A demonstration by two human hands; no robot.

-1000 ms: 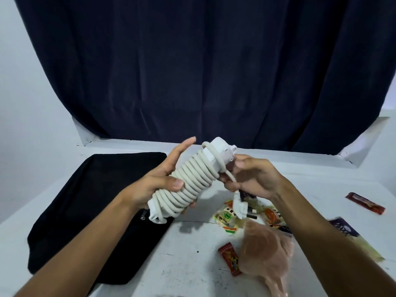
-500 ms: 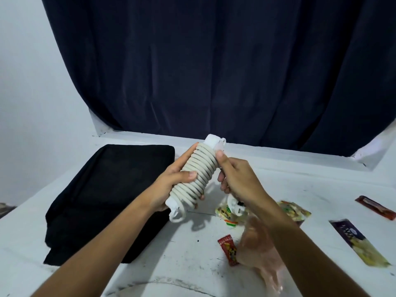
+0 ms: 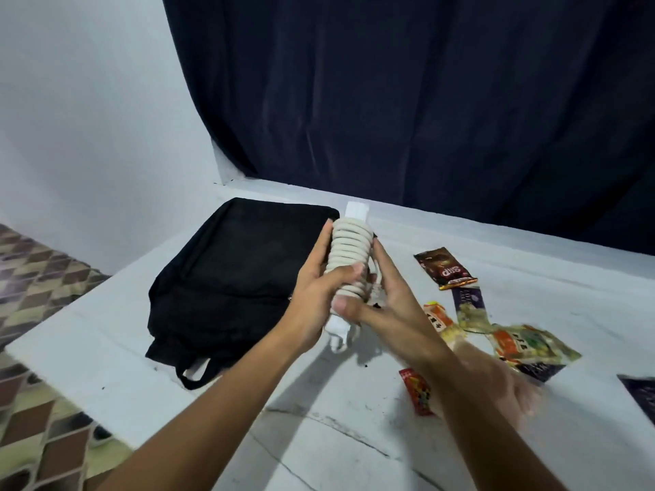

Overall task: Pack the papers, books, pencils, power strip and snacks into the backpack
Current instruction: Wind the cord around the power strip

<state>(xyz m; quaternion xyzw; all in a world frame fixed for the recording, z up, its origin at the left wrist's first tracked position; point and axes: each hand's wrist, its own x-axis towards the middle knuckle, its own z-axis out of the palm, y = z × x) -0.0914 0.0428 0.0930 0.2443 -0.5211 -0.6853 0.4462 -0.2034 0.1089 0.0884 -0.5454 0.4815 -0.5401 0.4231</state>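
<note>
From the head view, we hold the power strip [image 3: 351, 267] upright above the table [image 3: 354, 437], its cord coiled tightly round its body so nothing trails when it goes in. Our left hand [image 3: 319, 295] wraps the coils, thumb across the front, gripping them so the winding cannot spring loose. Our right hand [image 3: 393, 295] lies along the strip's 3 o'clock side, fingers nearly straight and thumb pressed to the lower coils; we judge it is steadying the cord's end. The black backpack [image 3: 234, 278] lies flat at 9 o'clock of the strip, apparently closed, so it needs opening first. Snack packets [image 3: 446, 269] lie scattered at 3 to 5 o'clock, unpacked.
</note>
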